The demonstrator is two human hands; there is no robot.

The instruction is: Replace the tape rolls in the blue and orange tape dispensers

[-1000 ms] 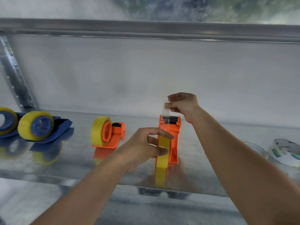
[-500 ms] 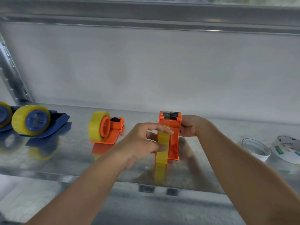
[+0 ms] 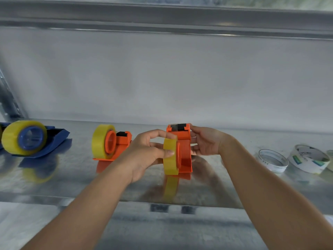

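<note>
On the shiny metal shelf (image 3: 54,179), left hand (image 3: 144,152) pinches the round yellow tape roll (image 3: 170,156); right hand (image 3: 207,141) grips the orange plastic dispenser (image 3: 185,141).

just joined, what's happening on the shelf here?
A person is loading tape dispensers. The left hand grips the yellow tape roll on an orange dispenser, and the right hand holds the dispenser's side. A second orange dispenser and a blue dispenser stand loaded to the left.
</note>
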